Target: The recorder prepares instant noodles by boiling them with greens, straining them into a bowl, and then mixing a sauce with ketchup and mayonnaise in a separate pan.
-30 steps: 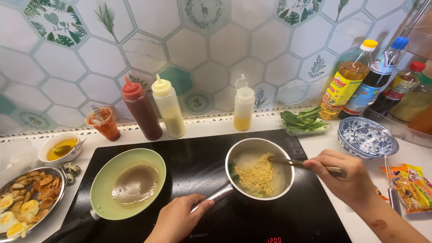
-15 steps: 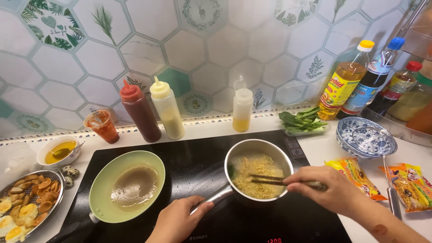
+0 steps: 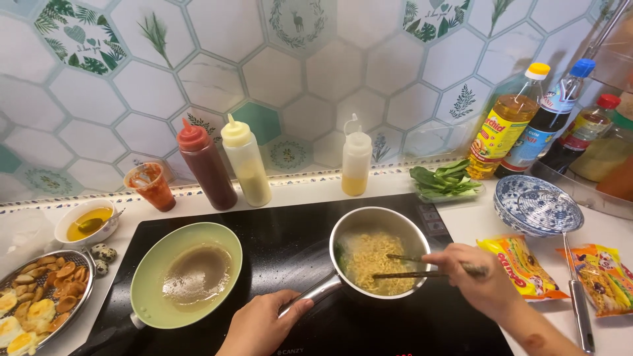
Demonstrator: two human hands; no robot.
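Since the earlier frame, the right hand (image 3: 478,280) has shifted its dark chopsticks (image 3: 409,267) across the yellow noodles (image 3: 372,260) in the small steel saucepan (image 3: 379,231) on the black hob (image 3: 290,231). The left hand (image 3: 260,323) grips the pan's handle (image 3: 310,293); a loosened grip could tip hot broth.

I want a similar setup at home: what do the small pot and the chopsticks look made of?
The small pot looks like polished stainless steel, judging by its mirror-bright silver rim and handle. The chopsticks look like dark wood or bamboo, being matte brown, though lacquered plastic is possible.
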